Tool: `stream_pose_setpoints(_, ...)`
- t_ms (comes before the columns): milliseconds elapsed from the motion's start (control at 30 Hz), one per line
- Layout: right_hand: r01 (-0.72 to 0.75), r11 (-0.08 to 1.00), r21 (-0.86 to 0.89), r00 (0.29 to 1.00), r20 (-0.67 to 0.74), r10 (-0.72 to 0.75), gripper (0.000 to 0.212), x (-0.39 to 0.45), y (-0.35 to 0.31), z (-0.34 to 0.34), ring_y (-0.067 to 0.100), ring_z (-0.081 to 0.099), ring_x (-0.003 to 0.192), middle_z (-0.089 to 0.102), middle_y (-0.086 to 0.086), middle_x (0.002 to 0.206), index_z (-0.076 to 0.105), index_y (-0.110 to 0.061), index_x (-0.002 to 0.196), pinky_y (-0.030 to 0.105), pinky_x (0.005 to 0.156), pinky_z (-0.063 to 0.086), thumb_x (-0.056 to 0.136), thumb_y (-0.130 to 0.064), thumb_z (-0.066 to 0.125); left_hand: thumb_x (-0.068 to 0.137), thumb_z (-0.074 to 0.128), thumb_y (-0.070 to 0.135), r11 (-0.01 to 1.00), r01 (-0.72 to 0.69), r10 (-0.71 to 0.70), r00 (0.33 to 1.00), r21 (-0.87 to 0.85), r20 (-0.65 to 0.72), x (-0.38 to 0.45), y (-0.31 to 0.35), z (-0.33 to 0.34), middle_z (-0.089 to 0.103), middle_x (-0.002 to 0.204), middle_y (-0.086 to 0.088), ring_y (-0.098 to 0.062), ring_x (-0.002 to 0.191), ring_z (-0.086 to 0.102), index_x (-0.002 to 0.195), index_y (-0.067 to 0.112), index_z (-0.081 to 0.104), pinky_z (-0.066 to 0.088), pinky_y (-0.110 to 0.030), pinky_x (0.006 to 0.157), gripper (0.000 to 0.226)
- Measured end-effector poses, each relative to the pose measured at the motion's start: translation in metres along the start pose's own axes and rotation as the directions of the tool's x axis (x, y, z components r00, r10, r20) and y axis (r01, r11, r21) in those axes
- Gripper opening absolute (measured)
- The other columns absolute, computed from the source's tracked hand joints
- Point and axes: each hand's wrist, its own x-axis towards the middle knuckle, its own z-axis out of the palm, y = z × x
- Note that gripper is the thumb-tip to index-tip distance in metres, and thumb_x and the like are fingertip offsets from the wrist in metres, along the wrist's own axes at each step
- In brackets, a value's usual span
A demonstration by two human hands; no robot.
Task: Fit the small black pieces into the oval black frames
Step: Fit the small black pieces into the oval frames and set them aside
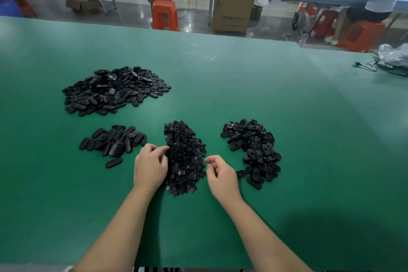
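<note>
A heap of small black round pieces (185, 157) lies on the green table (242, 99) between my two hands. My left hand (151, 166) rests at the heap's left edge, fingers loosely curled, fingertips touching the pieces. My right hand (220, 174) hovers at the heap's right edge with fingers relaxed and nothing in them. A pile of oval black frames with open holes (254, 150) sits to the right. A smaller pile of oval pieces (113, 141) lies to the left, and a big pile of ovals (114, 91) sits farther back left.
A clear plastic bag (395, 54) and black cables (379, 67) lie at the table's far right. Beyond the table stand an orange stool (165, 14), a cardboard box (231, 11) and a seated person (375, 0) at another bench.
</note>
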Motion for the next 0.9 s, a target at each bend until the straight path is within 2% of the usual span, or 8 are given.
stream_pose_setpoints(100, 0.022, 0.996, -0.088, 0.992, 0.123, -0.011, 0.015, 0.004, -0.009, -0.01, 0.004, 0.043, 0.052, 0.053, -0.01, 0.068, 0.062, -0.027, 0.105, 0.023, 0.056, 0.039, 0.102, -0.017, 0.051, 0.094, 0.06, 0.013, 1.0, 0.019, -0.019, 1.0, -0.017, 0.006, -0.001, 0.0, 0.0, 0.053, 0.094, 0.004, -0.019, 0.085, 0.053, 0.109, 0.02, 0.076, 0.05, -0.043, 0.084, 0.024)
stream_pose_setpoints(167, 0.043, 0.981, -0.189, 0.992, 0.122, -0.02, 0.02, 0.008, -0.01, -0.025, 0.002, 0.048, 0.057, 0.062, -0.009, 0.086, 0.065, -0.024, 0.112, 0.026, 0.06, 0.045, 0.103, -0.016, 0.048, 0.094, 0.06, 0.015, 0.999, 0.033, -0.032, 0.999, -0.033, 0.009, -0.001, 0.0, -0.001, 0.054, 0.096, 0.004, -0.021, 0.086, 0.056, 0.106, 0.018, 0.076, 0.051, -0.043, 0.083, 0.02)
stream_pose_setpoints(267, 0.055, 0.849, -0.525, 0.993, 0.117, 0.008, 0.03, 0.013, -0.005, -0.056, 0.018, 0.063, 0.084, 0.056, -0.005, 0.122, 0.06, -0.025, 0.127, 0.033, 0.073, 0.052, 0.103, -0.014, 0.046, 0.093, 0.062, 0.015, 0.999, 0.026, -0.026, 1.0, -0.037, 0.0, -0.002, 0.001, -0.001, 0.056, 0.097, 0.003, -0.02, 0.088, 0.056, 0.104, 0.016, 0.076, 0.051, -0.044, 0.085, 0.018)
stream_pose_setpoints(367, 0.051, 0.727, -0.685, 0.974, 0.196, 0.117, 0.039, 0.016, 0.008, -0.078, 0.025, 0.063, 0.096, 0.048, -0.002, 0.132, 0.053, -0.026, 0.135, 0.032, 0.074, 0.046, 0.1, -0.01, 0.048, 0.093, 0.062, 0.015, 0.999, 0.031, -0.032, 0.999, -0.036, -0.006, -0.002, 0.001, 0.001, 0.056, 0.097, 0.002, -0.02, 0.091, 0.056, 0.105, 0.014, 0.076, 0.05, -0.046, 0.087, 0.019)
stream_pose_setpoints(500, 0.096, 0.692, -0.715, 0.959, 0.252, 0.128, 0.037, 0.015, 0.018, -0.082, 0.023, 0.062, 0.108, 0.053, -0.002, 0.129, 0.054, -0.028, 0.135, 0.036, 0.087, 0.052, 0.101, -0.015, 0.049, 0.094, 0.063, 0.021, 0.999, 0.033, -0.034, 0.999, -0.036, -0.021, -0.002, 0.0, 0.002, 0.056, 0.096, 0.004, -0.018, 0.094, 0.054, 0.104, 0.014, 0.076, 0.05, -0.042, 0.088, 0.018)
stream_pose_setpoints(667, 0.091, 0.718, -0.69, 0.956, 0.263, 0.132, 0.033, 0.018, 0.02, -0.082, 0.021, 0.062, 0.106, 0.055, -0.002, 0.124, 0.057, -0.026, 0.134, 0.038, 0.09, 0.052, 0.103, -0.019, 0.05, 0.094, 0.068, 0.025, 1.0, 0.019, -0.019, 0.999, -0.02, -0.03, -0.001, -0.001, 0.002, 0.054, 0.093, 0.007, -0.016, 0.093, 0.054, 0.098, 0.016, 0.076, 0.049, -0.039, 0.085, 0.012)
stream_pose_setpoints(800, 0.095, 0.743, -0.662, 0.956, 0.268, 0.116, 0.032, 0.019, 0.017, -0.085, 0.021, 0.062, 0.103, 0.054, -0.001, 0.124, 0.059, -0.022, 0.134, 0.038, 0.091, 0.052, 0.105, -0.017, 0.046, 0.094, 0.069, 0.022, 0.999, 0.029, -0.03, 0.999, -0.03, -0.037, -0.001, -0.001, 0.002, 0.055, 0.091, 0.007, -0.016, 0.09, 0.054, 0.095, 0.016, 0.077, 0.05, -0.039, 0.081, 0.01)
stream_pose_setpoints(900, 0.104, 0.716, -0.691, 0.962, 0.252, 0.104, 0.038, 0.018, 0.016, -0.093, 0.022, 0.062, 0.103, 0.052, -0.003, 0.129, 0.056, -0.027, 0.135, 0.034, 0.082, 0.05, 0.101, -0.014, 0.046, 0.094, 0.069, 0.022, 0.997, 0.032, -0.035, 0.999, -0.071, -0.04, -0.001, 0.001, 0.001, 0.056, 0.091, 0.007, -0.015, 0.084, 0.055, 0.094, 0.018, 0.077, 0.049, -0.037, 0.076, 0.009)
